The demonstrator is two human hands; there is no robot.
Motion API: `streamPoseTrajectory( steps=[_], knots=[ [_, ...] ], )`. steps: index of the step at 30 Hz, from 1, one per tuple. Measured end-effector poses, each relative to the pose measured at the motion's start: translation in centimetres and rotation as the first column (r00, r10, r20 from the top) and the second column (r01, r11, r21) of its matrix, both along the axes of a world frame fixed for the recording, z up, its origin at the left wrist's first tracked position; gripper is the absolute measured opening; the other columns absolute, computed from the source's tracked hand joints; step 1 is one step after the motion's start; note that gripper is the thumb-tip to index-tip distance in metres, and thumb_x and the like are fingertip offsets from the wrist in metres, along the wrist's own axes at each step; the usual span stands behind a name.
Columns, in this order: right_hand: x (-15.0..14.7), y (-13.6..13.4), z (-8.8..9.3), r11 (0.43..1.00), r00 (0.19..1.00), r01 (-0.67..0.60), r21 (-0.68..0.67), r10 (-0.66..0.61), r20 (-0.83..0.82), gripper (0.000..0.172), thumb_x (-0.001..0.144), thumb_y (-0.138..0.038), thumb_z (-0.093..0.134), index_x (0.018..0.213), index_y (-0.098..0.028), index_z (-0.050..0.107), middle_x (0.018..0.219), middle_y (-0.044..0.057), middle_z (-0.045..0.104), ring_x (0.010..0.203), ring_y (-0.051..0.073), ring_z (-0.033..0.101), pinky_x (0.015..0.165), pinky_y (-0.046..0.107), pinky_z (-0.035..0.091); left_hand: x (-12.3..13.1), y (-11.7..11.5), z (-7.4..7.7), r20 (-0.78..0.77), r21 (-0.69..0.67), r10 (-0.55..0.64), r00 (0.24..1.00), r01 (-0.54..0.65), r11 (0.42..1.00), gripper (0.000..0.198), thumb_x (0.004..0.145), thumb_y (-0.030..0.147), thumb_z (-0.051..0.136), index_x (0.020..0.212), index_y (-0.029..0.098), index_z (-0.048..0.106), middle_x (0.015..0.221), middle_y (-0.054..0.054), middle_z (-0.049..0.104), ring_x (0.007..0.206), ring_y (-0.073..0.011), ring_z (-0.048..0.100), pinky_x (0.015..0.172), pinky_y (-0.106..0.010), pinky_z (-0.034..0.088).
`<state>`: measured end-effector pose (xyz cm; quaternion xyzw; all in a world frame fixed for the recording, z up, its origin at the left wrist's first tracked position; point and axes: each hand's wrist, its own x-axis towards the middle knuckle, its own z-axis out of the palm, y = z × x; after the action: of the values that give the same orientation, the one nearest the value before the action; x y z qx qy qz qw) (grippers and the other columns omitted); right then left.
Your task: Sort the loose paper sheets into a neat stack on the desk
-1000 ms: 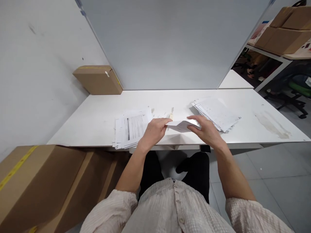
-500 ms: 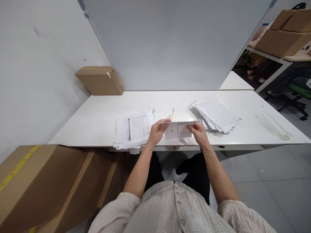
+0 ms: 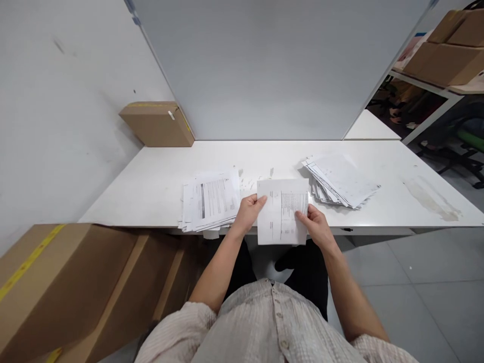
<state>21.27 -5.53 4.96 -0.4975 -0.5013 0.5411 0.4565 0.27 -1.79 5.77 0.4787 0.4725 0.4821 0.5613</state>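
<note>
I hold a printed sheet of paper (image 3: 282, 209) upright in front of me, over the near edge of the white table (image 3: 159, 181). My left hand (image 3: 249, 212) pinches its left edge and my right hand (image 3: 315, 224) grips its lower right edge. A stack of printed papers (image 3: 212, 199) lies on the table just left of my left hand. Another fanned pile of papers (image 3: 340, 179) lies to the right, beyond my right hand.
A small cardboard box (image 3: 157, 123) sits at the table's back left corner against a grey partition (image 3: 264, 65). Large cardboard boxes (image 3: 71, 282) stand on the floor at my left. Small paper scraps (image 3: 251, 179) lie mid-table. Shelves with boxes (image 3: 449, 55) are at far right.
The sheet, held low and nearly flat between both hands, has been tipped up and drawn toward me so its printed face shows. Both hands moved closer to the table's edge.
</note>
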Motion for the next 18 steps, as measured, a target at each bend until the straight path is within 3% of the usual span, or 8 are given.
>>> streamPoseTrajectory(
  steps=[3, 6, 8, 11, 13, 18],
  knots=[
    [0.6, -1.9, -2.5, 0.987, 0.999, 0.021, -0.160, -0.025, -0.020, 0.039, 0.076, -0.044, 0.062, 0.105, -0.019, 0.056, 0.096, 0.009, 0.069, 0.082, 0.025, 0.066, 0.073, 0.038, 0.054, 0.3, -0.6, -2.3, -0.040, -0.158, -0.056, 0.998, 0.049, 0.986, 0.029, 0.072, 0.042, 0.065, 0.073, 0.013, 0.064, 0.062, -0.003, 0.064, 0.056, -0.0154, 0.060, 0.052, -0.027, 0.047],
    [1.4, -3.0, -4.2, 0.970, 0.998, 0.065, -0.233, -0.069, -0.005, 0.055, 0.074, -0.042, 0.064, 0.122, -0.019, 0.049, 0.092, 0.008, 0.069, 0.078, 0.025, 0.066, 0.070, 0.038, 0.054, 0.5, -0.8, -3.4, -0.135, -0.206, -0.058, 0.989, 0.030, 0.978, 0.032, 0.069, 0.030, 0.068, 0.096, 0.013, 0.065, 0.070, -0.005, 0.068, 0.060, -0.0167, 0.063, 0.052, -0.026, 0.049],
    [1.7, -3.2, -4.3, 0.965, 0.994, 0.111, -0.239, -0.104, 0.041, 0.072, 0.074, -0.040, 0.064, 0.137, -0.022, 0.035, 0.086, 0.005, 0.069, 0.074, 0.023, 0.066, 0.064, 0.036, 0.054, 0.6, -0.6, -3.5, -0.177, -0.230, -0.051, 0.983, 0.009, 0.973, 0.049, 0.068, 0.024, 0.068, 0.114, 0.014, 0.058, 0.072, -0.005, 0.070, 0.056, -0.0157, 0.062, 0.050, -0.026, 0.049],
    [1.9, -2.8, -3.4, 0.966, 0.989, 0.135, -0.222, -0.119, 0.084, 0.086, 0.075, -0.039, 0.063, 0.146, -0.024, 0.017, 0.078, 0.002, 0.067, 0.066, 0.021, 0.064, 0.057, 0.033, 0.053, 0.6, 0.0, -3.4, -0.214, -0.249, -0.052, 0.975, -0.003, 0.969, 0.058, 0.068, 0.020, 0.067, 0.124, 0.014, 0.052, 0.069, -0.003, 0.069, 0.045, -0.0124, 0.058, 0.047, -0.024, 0.048],
    [1.7, -2.3, -2.8, 0.967, 0.987, 0.130, -0.221, -0.105, 0.118, 0.083, 0.074, -0.038, 0.062, 0.145, -0.025, 0.021, 0.076, 0.001, 0.066, 0.062, 0.019, 0.063, 0.054, 0.032, 0.052, 0.4, 0.6, -3.5, -0.253, -0.234, -0.055, 0.966, -0.006, 0.972, 0.059, 0.069, 0.020, 0.066, 0.125, 0.014, 0.050, 0.068, -0.002, 0.068, 0.043, -0.0115, 0.056, 0.045, -0.023, 0.047],
    [0.8, -0.9, -2.7, 0.964, 0.982, 0.136, -0.227, -0.102, 0.157, 0.061, 0.071, -0.039, 0.063, 0.127, -0.019, 0.050, 0.078, 0.004, 0.066, 0.063, 0.018, 0.061, 0.055, 0.029, 0.050, -0.2, 1.6, -3.6, -0.442, -0.214, -0.117, 0.889, 0.022, 0.977, 0.057, 0.076, 0.022, 0.059, 0.131, 0.015, 0.044, 0.076, -0.004, 0.068, 0.047, -0.0113, 0.057, 0.051, -0.024, 0.048]
  ],
)
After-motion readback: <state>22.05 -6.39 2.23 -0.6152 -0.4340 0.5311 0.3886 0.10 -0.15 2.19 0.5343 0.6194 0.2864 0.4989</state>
